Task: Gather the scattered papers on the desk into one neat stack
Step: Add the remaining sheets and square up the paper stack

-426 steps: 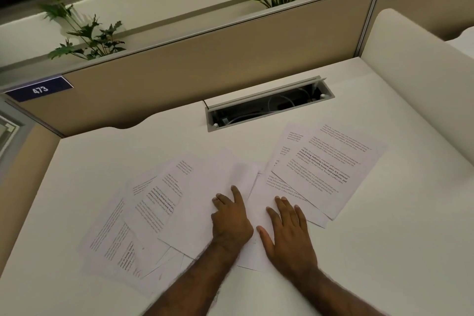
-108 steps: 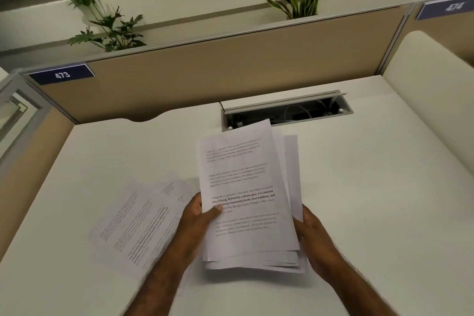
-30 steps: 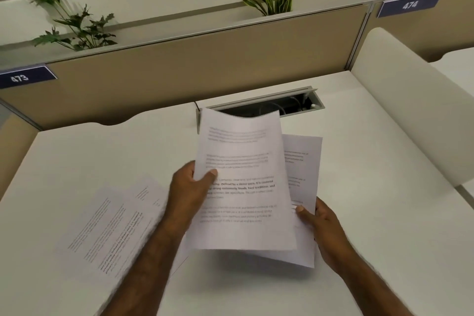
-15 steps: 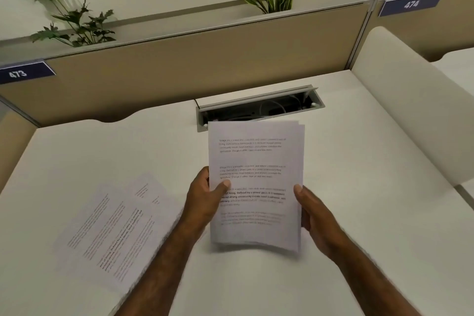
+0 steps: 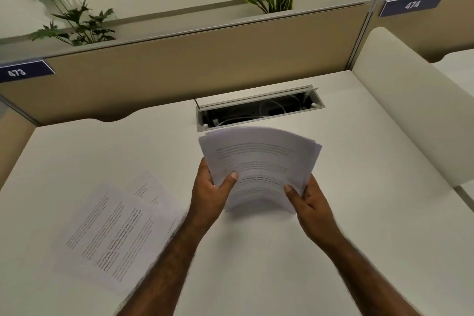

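Papers (image 5: 259, 161), a gathered bundle, stand nearly upright on the desk (image 5: 359, 213) at its middle, bowed into an arch between both hands, with their lower edge at or just above the surface; blur makes contact hard to judge. Print on the front sheet is smeared and cannot be read, and the top edges fan slightly, so a sheet count is not possible. Left hand (image 5: 209, 195) grips the bundle's left edge, thumb pressed on the front and fingers hidden behind the sheets. Right hand (image 5: 309, 200) grips the right edge the same way, thumb in front, fingers out of sight behind. Both forearms reach in from the near edge and are cut off there. More printed sheets (image 5: 115, 233) lie flat on the desk to the left, overlapping and askew, their near right corner covered by the left forearm. Beyond the bundle, at the far side, an open cable tray (image 5: 259, 110) shows wires inside.
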Demonstrator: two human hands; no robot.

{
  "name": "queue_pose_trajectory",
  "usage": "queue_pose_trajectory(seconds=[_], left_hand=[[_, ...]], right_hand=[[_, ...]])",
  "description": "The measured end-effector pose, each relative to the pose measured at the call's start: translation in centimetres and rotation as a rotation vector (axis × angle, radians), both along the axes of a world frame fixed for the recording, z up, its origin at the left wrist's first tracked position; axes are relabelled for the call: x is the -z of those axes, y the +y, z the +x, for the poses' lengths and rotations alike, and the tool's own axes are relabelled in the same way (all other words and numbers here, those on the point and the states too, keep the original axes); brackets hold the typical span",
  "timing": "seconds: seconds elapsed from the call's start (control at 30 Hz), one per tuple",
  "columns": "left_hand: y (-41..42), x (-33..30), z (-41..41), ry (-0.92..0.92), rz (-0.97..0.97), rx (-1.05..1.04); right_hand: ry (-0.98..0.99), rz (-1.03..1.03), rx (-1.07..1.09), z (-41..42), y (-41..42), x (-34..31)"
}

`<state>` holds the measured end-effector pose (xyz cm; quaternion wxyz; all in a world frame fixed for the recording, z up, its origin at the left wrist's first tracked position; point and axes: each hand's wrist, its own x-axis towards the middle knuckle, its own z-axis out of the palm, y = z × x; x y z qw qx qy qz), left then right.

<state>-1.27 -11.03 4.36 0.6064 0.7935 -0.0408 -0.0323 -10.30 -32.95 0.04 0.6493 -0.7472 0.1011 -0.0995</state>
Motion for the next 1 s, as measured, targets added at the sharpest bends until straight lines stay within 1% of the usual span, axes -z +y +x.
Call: queue_pose_trajectory(seconds=[0.13, 0.2, 0.27, 0.33, 0.37, 0.43, 0.5, 0.53, 0.6, 0.73, 0.87, 1.0], left_hand=[[0.9, 1.7, -0.2, 0.025, 0.035, 0.009], [1.6, 2.4, -0.3, 0.029, 0.059, -0.038], [3.0, 3.0, -0.4, 0.024, 0.06, -0.162], [5.3, 3.5, -0.6, 0.038, 0.085, -0.354], [6.8, 3.8, -0.8, 0.052, 0.14, -0.455], [10.5, 4.5, -1.5, 0.14, 0.34, -0.63], [14.2, 5.1, -2.4, 0.331, 0.522, -0.77], [15.7, 5.3, -2.9, 0.43, 0.556, -0.836], [18.3, 5.5, -3.9, 0.594, 0.559, -0.949], [21.4, 5.8, -5.5, 0.827, 0.544, -1.055], [21.3, 6.4, -6.4, 0.897, 0.435, -1.058], [19.6, 6.3, -5.9, 0.896, 0.459, -1.034]], right_hand=[[0.056, -0.043, 0.049, -0.1, 0.4, 0.8], [0.059, -0.069, 0.098, -0.1, 0.4, 1.0], [0.057, -0.06, 0.14, 0.0, 0.2, 1.3], [0.067, -0.038, 0.163, 0.2, 0.0, 1.9], [0.081, -0.026, 0.161, 0.3, -0.1, 2.2], [0.108, -0.014, 0.143, 0.3, -0.1, 2.9], [0.142, -0.007, 0.127, 0.3, 0.1, 3.4], [0.16, -0.001, 0.126, 0.3, 0.2, 3.7], [0.197, 0.049, 0.133, 0.2, 0.5, 4.3], [0.248, 0.145, 0.137, 0.1, 1.2, 5.4], [0.279, 0.163, 0.108, 0.2, 1.8, 5.6], [0.29, 0.152, 0.077, 0.3, 2.6, 5.4]])
